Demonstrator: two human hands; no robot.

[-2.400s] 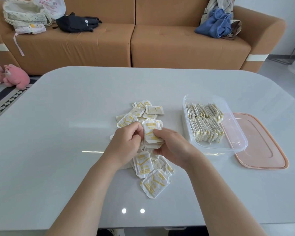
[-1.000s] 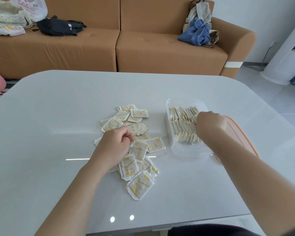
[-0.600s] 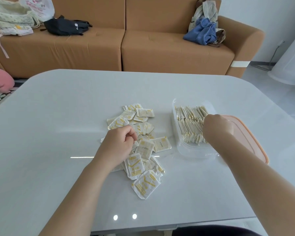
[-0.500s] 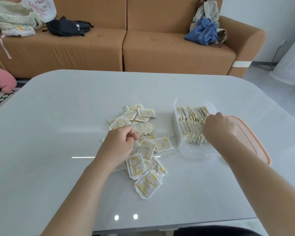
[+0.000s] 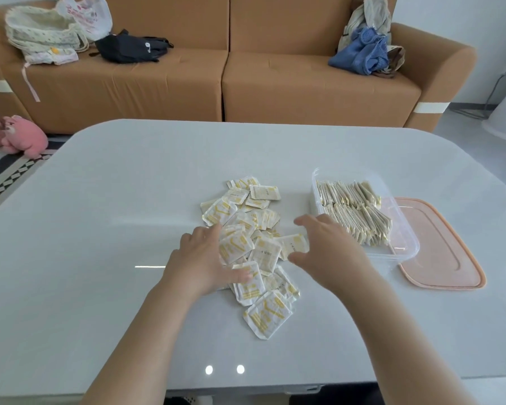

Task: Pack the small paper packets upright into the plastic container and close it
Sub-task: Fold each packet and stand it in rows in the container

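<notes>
A loose pile of small white and yellow paper packets (image 5: pixel 253 229) lies in the middle of the white table (image 5: pixel 129 200). My left hand (image 5: pixel 205 258) rests spread on the pile's left side, fingers straight. My right hand (image 5: pixel 324 247) hovers open at the pile's right edge, fingers and thumb apart around one packet (image 5: pixel 294 244) without gripping it. To the right stands a clear plastic container (image 5: pixel 403 252) with several packets standing upright in rows (image 5: pixel 354 211). Its pink lid (image 5: pixel 438 252) lies flat beside it on the right.
A brown sofa (image 5: pixel 246 83) stands behind the table, with bags (image 5: pixel 129 48) and blue cloth (image 5: pixel 360 54) on it. A pink plush toy (image 5: pixel 15 135) lies on the floor at the left.
My right hand has left the container and come back to the pile, open. My left hand has uncurled and now lies spread on the packets.
</notes>
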